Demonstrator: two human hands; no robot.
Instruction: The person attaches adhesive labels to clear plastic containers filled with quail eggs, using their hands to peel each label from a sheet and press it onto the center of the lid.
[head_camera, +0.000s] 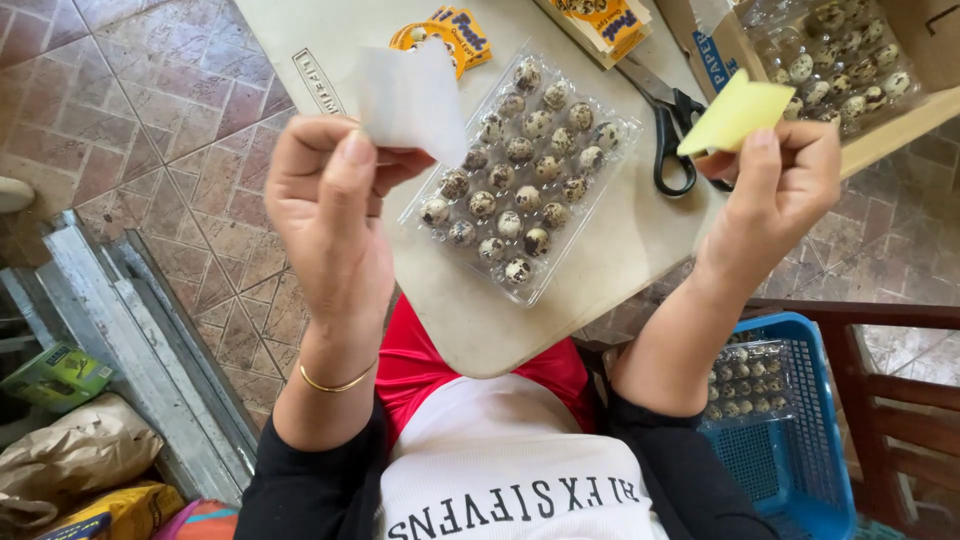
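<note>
The person's left hand (330, 200) is raised nearest the camera, fingers closed in a pinch on a white backing slip (412, 95); the slip stands up and beyond the fingertips, its face turned toward the table. The right hand (775, 185) is level with it and well apart to the other side, thumb and forefinger closed on a yellow label (735, 112); the label's long axis runs diagonally, rising away from the grip toward the far right. Between the two grips and just beyond them lies a clear plastic tray of speckled quail eggs (520, 170), lid open, resting on the pale table (600, 260); its long axis runs from near the left wrist toward the far right, so the tray's far end sits closer to the label-bearing hand, while its near end lies below the left. Beyond the tray, black scissors (672, 130) lie just beside the right grip; farther off are printed label sheets (450, 35) past the left grip and a cardboard box of bagged eggs (840, 55) past the right. Below the right forearm, apart from the table, a blue basket (800, 440) holds further filled trays.
</note>
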